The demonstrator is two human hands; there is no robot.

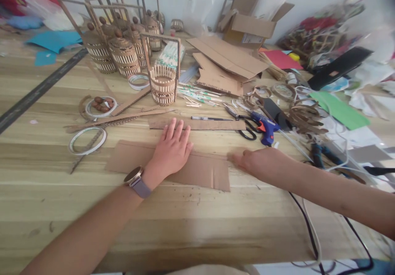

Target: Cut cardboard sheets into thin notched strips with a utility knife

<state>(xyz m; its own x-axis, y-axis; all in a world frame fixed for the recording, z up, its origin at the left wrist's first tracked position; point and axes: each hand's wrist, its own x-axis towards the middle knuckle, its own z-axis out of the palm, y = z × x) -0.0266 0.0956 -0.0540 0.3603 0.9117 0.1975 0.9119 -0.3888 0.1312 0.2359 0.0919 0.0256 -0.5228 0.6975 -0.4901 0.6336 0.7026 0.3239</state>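
A flat brown cardboard piece (216,174) lies on the wooden table before me. My left hand (169,149), with a watch at the wrist, presses on it with fingers stretched out, their tips reaching the narrow cardboard strip (212,125) beyond. At the piece's right upper corner is my right hand (254,162), slightly blurred, its fingers drawn together on the edge. A pen (211,119) rests along the strip. Scissors (247,127) and a blue glue gun (266,127) lie just past my right hand.
A small slatted basket with a tall handle (163,86) stands behind the strip; several lidded ones (123,55) are at the back left. Tape rolls (87,141) lie at left, one around brown beads (101,104). Cardboard sheets (228,57), pliers (327,155) and cables (304,209) occupy the right.
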